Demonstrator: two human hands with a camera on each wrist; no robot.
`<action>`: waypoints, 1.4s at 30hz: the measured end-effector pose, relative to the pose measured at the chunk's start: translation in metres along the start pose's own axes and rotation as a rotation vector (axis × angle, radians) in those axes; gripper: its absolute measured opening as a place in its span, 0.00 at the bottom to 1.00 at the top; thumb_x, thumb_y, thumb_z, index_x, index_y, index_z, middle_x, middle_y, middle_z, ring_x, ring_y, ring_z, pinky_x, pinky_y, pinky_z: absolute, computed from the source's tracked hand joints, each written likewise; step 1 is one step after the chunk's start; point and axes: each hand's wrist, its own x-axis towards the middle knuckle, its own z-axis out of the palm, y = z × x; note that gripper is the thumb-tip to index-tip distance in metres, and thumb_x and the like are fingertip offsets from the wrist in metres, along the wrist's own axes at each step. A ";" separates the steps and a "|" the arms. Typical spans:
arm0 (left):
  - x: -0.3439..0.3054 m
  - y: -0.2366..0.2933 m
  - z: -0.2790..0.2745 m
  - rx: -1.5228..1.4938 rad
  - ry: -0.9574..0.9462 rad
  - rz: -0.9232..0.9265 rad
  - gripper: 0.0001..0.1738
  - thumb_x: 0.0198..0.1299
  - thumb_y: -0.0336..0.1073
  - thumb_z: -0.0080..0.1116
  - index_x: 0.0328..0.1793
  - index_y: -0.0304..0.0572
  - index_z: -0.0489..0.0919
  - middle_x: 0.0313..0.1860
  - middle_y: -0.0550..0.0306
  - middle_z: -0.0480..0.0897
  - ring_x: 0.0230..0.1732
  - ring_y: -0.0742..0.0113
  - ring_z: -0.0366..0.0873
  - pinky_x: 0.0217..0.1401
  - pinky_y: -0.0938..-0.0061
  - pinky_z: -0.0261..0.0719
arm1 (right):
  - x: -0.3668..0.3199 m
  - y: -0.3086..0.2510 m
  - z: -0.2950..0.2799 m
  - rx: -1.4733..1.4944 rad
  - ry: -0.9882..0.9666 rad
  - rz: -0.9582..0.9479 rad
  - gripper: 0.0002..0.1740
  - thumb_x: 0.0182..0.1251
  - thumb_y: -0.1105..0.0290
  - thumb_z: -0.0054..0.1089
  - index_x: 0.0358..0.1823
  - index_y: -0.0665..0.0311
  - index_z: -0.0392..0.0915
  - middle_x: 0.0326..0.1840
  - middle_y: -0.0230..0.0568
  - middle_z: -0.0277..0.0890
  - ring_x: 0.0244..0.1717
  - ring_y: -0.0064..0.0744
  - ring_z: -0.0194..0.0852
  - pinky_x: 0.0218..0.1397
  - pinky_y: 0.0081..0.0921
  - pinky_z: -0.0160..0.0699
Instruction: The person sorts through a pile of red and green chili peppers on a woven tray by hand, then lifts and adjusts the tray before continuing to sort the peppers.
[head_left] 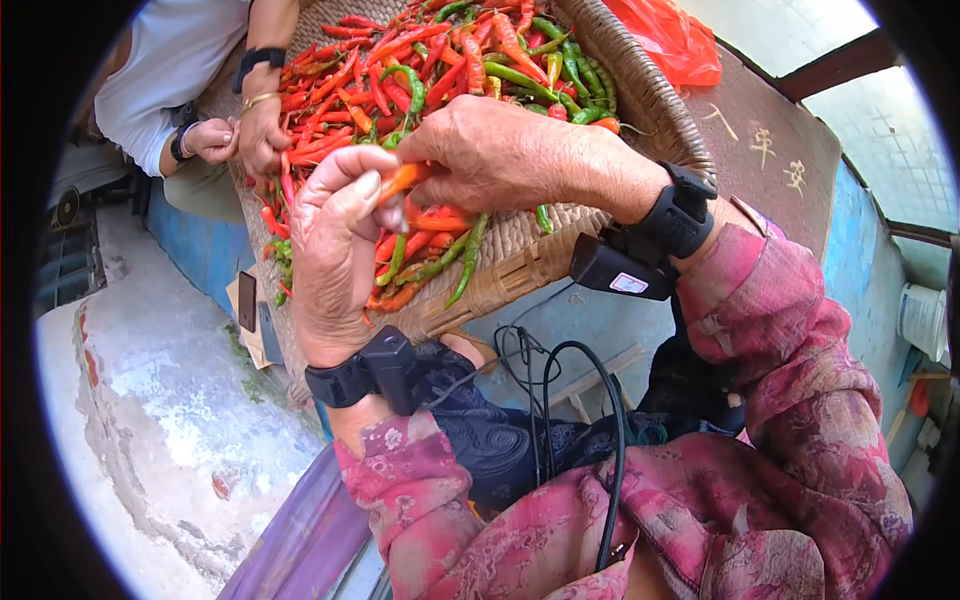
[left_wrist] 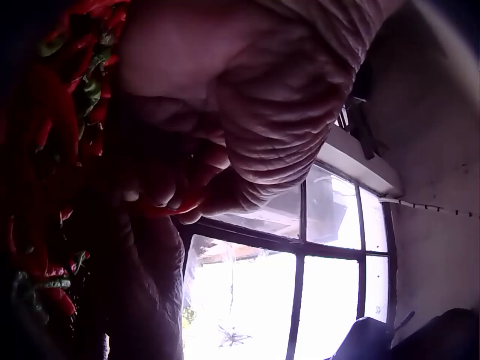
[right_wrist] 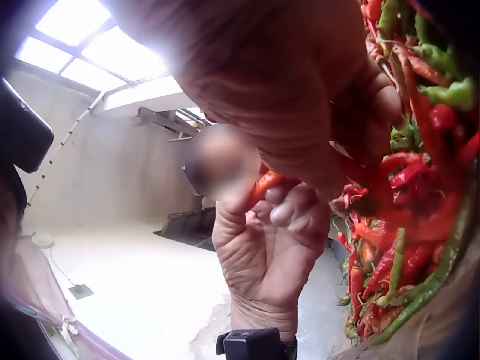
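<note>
An orange-red pepper (head_left: 402, 181) is held between both hands above the near part of a wicker tray (head_left: 520, 268) heaped with red and green peppers (head_left: 400, 75). The left hand (head_left: 335, 240) pinches one end between thumb and fingers; in the right wrist view this left hand (right_wrist: 270, 255) shows its palm, with the pepper (right_wrist: 266, 182) at its fingertips. From the other side, the right hand (head_left: 520, 155) grips the pepper with curled fingers. The left wrist view is dark, with a bit of the red pepper (left_wrist: 176, 206) between the fingers of the two hands.
Another person's hands (head_left: 262, 135) are at the tray's left side. A red plastic bag (head_left: 670, 45) lies beyond the tray on the brown tabletop (head_left: 765, 130). A phone (head_left: 247, 300) rests at the table's left edge. Black cables (head_left: 612, 400) hang over the lap.
</note>
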 end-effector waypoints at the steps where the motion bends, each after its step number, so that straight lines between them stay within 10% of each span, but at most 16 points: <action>1: 0.000 0.001 0.004 -0.001 0.002 0.001 0.13 0.63 0.36 0.50 0.45 0.32 0.76 0.29 0.60 0.77 0.30 0.76 0.72 0.35 0.82 0.71 | 0.001 0.000 0.000 0.027 0.016 0.014 0.17 0.54 0.60 0.59 0.37 0.67 0.78 0.30 0.54 0.78 0.37 0.51 0.78 0.41 0.41 0.77; 5: 0.006 0.001 -0.003 -0.085 0.155 0.166 0.20 0.68 0.46 0.47 0.49 0.34 0.76 0.30 0.59 0.78 0.30 0.75 0.74 0.35 0.80 0.73 | 0.011 0.006 -0.009 0.033 0.140 0.080 0.18 0.55 0.59 0.55 0.30 0.69 0.79 0.28 0.56 0.76 0.34 0.51 0.78 0.41 0.41 0.76; 9: 0.011 -0.006 -0.019 0.540 0.396 0.043 0.20 0.67 0.47 0.47 0.51 0.37 0.76 0.34 0.61 0.78 0.34 0.77 0.73 0.40 0.81 0.72 | 0.009 0.007 -0.032 0.115 0.004 0.185 0.24 0.53 0.53 0.53 0.30 0.73 0.78 0.26 0.54 0.76 0.32 0.46 0.78 0.40 0.38 0.76; 17: 0.007 -0.030 -0.004 0.963 -0.071 -0.075 0.24 0.51 0.22 0.56 0.58 0.39 0.73 0.34 0.63 0.72 0.33 0.75 0.68 0.41 0.81 0.70 | 0.009 0.017 -0.034 0.064 0.114 0.148 0.21 0.52 0.57 0.55 0.31 0.72 0.78 0.26 0.50 0.78 0.32 0.40 0.79 0.39 0.34 0.77; 20: 0.008 -0.040 0.002 1.300 -0.043 0.064 0.17 0.50 0.28 0.58 0.49 0.40 0.76 0.40 0.45 0.76 0.42 0.43 0.75 0.45 0.59 0.72 | 0.012 0.021 -0.031 0.315 0.293 0.270 0.19 0.51 0.58 0.59 0.31 0.71 0.78 0.26 0.47 0.78 0.27 0.39 0.79 0.35 0.33 0.78; 23: 0.013 -0.037 0.007 1.329 -0.040 0.016 0.15 0.52 0.25 0.56 0.48 0.40 0.77 0.24 0.59 0.73 0.27 0.71 0.70 0.34 0.77 0.71 | 0.004 0.002 -0.055 0.507 0.430 0.417 0.20 0.61 0.55 0.60 0.38 0.67 0.79 0.23 0.37 0.76 0.25 0.20 0.75 0.25 0.21 0.75; 25: 0.013 -0.039 0.004 1.257 -0.027 0.003 0.11 0.56 0.28 0.55 0.46 0.40 0.77 0.23 0.61 0.73 0.26 0.72 0.71 0.34 0.77 0.71 | 0.002 0.000 -0.064 0.324 0.460 0.308 0.21 0.64 0.62 0.52 0.44 0.79 0.69 0.28 0.47 0.75 0.30 0.31 0.73 0.32 0.26 0.73; 30: 0.014 -0.017 -0.003 0.962 0.109 0.020 0.10 0.65 0.38 0.52 0.44 0.41 0.78 0.27 0.66 0.76 0.29 0.79 0.70 0.35 0.83 0.69 | 0.012 0.016 -0.013 0.127 0.343 0.059 0.15 0.53 0.61 0.57 0.33 0.68 0.80 0.29 0.55 0.78 0.36 0.49 0.79 0.44 0.39 0.77; 31: 0.014 -0.013 -0.003 0.962 0.110 0.019 0.10 0.65 0.38 0.52 0.44 0.41 0.78 0.27 0.66 0.76 0.29 0.79 0.70 0.35 0.83 0.69 | 0.009 0.009 -0.015 0.084 0.107 0.136 0.21 0.57 0.64 0.59 0.49 0.70 0.76 0.30 0.47 0.79 0.32 0.35 0.79 0.37 0.30 0.77; 33: 0.012 -0.008 -0.001 0.618 0.306 0.020 0.11 0.65 0.39 0.52 0.44 0.41 0.78 0.28 0.67 0.74 0.29 0.79 0.70 0.35 0.83 0.69 | 0.007 0.009 -0.001 0.090 0.115 0.077 0.22 0.56 0.63 0.59 0.50 0.70 0.76 0.30 0.45 0.79 0.32 0.36 0.79 0.38 0.30 0.77; 42: 0.013 -0.004 0.002 0.441 0.314 0.062 0.16 0.62 0.38 0.56 0.54 0.41 0.75 0.31 0.62 0.78 0.29 0.79 0.72 0.33 0.83 0.72 | 0.008 -0.006 -0.017 0.365 -0.175 0.313 0.22 0.61 0.56 0.57 0.33 0.73 0.78 0.17 0.39 0.72 0.25 0.27 0.75 0.28 0.27 0.74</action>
